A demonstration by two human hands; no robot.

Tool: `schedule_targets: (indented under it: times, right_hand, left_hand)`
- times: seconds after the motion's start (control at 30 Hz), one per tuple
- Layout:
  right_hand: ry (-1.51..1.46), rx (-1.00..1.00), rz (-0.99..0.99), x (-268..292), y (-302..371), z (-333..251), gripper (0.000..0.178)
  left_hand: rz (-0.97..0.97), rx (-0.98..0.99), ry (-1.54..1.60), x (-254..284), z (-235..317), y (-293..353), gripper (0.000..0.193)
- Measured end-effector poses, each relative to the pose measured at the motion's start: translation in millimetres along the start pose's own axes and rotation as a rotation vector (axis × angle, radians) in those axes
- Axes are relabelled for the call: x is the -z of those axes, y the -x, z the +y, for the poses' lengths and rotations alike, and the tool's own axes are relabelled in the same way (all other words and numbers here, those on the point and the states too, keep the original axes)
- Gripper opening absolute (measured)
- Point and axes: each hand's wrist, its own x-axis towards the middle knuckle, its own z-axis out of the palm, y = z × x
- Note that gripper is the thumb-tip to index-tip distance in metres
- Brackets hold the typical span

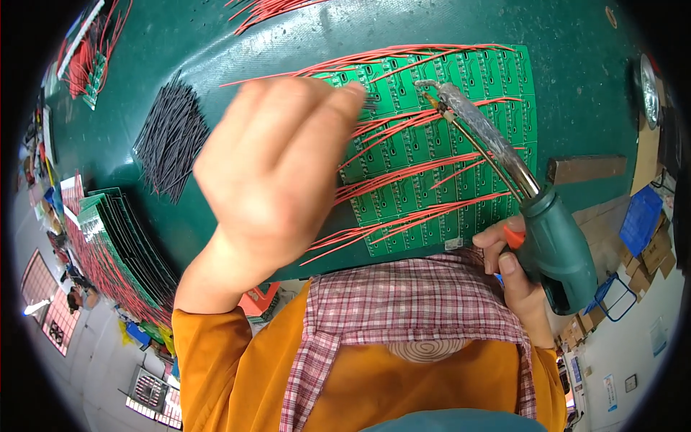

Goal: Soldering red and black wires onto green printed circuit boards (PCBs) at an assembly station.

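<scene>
My left hand (277, 155) is raised over the left part of a green circuit board panel (392, 205), its fingers closed in a pinch. Thin dark ends of black wires poke out by the fingertips; the rest is hidden behind the fingers. In my right hand (515, 270) is a green soldering gun (558, 241) with a red trigger. Its long metal barrel slants up and left, with the tip above the panel's upper middle. A thin feed tube runs beside the barrel. Rows of red wires (410, 173) lie across the panel, sticking out past its left edge.
A heap of black wires (171, 137) lies left of my left hand. Stacked boards with red wires (126, 237) stand at lower left. More red wires (270, 11) are at the far edge. A flat metal bar (586, 169) rests on the green table to the right.
</scene>
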Motion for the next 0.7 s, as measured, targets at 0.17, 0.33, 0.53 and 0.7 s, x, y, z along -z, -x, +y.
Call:
schedule_targets:
  times: [0.17, 0.33, 0.53, 0.7]
  right_hand:
    - [0.005, 0.107, -0.049, -1.7, -6.5, 1.6, 0.034]
    - [0.038, 0.142, -0.039, -4.2, -8.3, -2.3, 0.027]
    - [0.073, 0.154, -0.084, -3.6, -12.6, -6.3, 0.026]
    - [0.159, 0.102, -0.113, -1.9, -12.0, -8.5, 0.027]
  left_hand:
    - [0.016, -0.048, -0.198, -29.0, 3.2, 5.7, 0.019]
    - [0.043, -0.044, -0.216, -28.2, 1.7, 3.2, 0.020]
    - [0.065, -0.055, -0.215, -29.2, 1.1, 3.9, 0.020]
    - [0.065, -0.058, -0.226, -28.4, 2.3, 4.6, 0.021]
